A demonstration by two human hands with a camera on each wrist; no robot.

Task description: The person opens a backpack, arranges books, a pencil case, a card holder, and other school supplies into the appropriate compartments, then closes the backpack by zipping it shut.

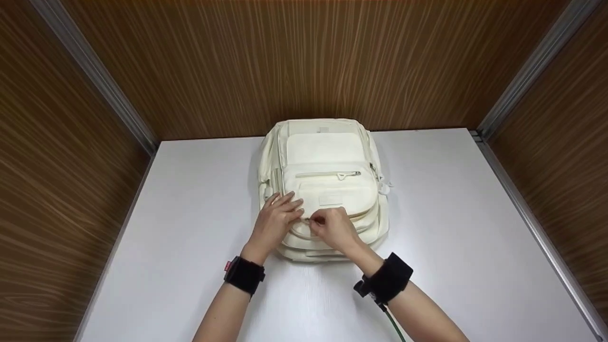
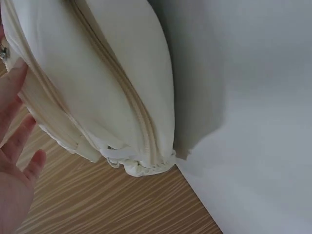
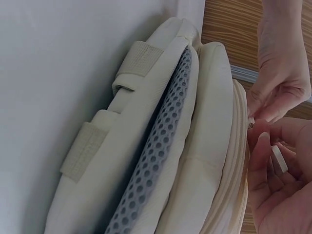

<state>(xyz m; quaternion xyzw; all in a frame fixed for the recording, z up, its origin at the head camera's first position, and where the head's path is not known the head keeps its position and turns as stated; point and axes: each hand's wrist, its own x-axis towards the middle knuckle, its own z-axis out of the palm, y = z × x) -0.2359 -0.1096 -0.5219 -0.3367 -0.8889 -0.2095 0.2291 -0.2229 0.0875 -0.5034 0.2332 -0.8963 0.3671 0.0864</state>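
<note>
A cream backpack [image 1: 327, 152] lies front side up on the white table. My right hand [image 1: 334, 228] pinches a zipper pull on the front pocket's lower edge; the pull's white tab [image 3: 279, 159] shows among its curled fingers in the right wrist view. Right beside it, my left hand [image 1: 275, 221] rests on the pocket's lower left part with fingers spread. In the left wrist view the left hand [image 2: 17, 165] is partly cut off at the edge, near a metal zipper slider [image 2: 4, 52]. What the left thumb touches is partly hidden.
A second zipper pull [image 1: 341, 176] hangs from the upper front pocket. Grey mesh [image 3: 151, 156] and strap loops [image 3: 139, 58] show on the backpack. Wood-grain panels [image 1: 304, 61] stand behind and at both sides of the white table [image 1: 190, 199].
</note>
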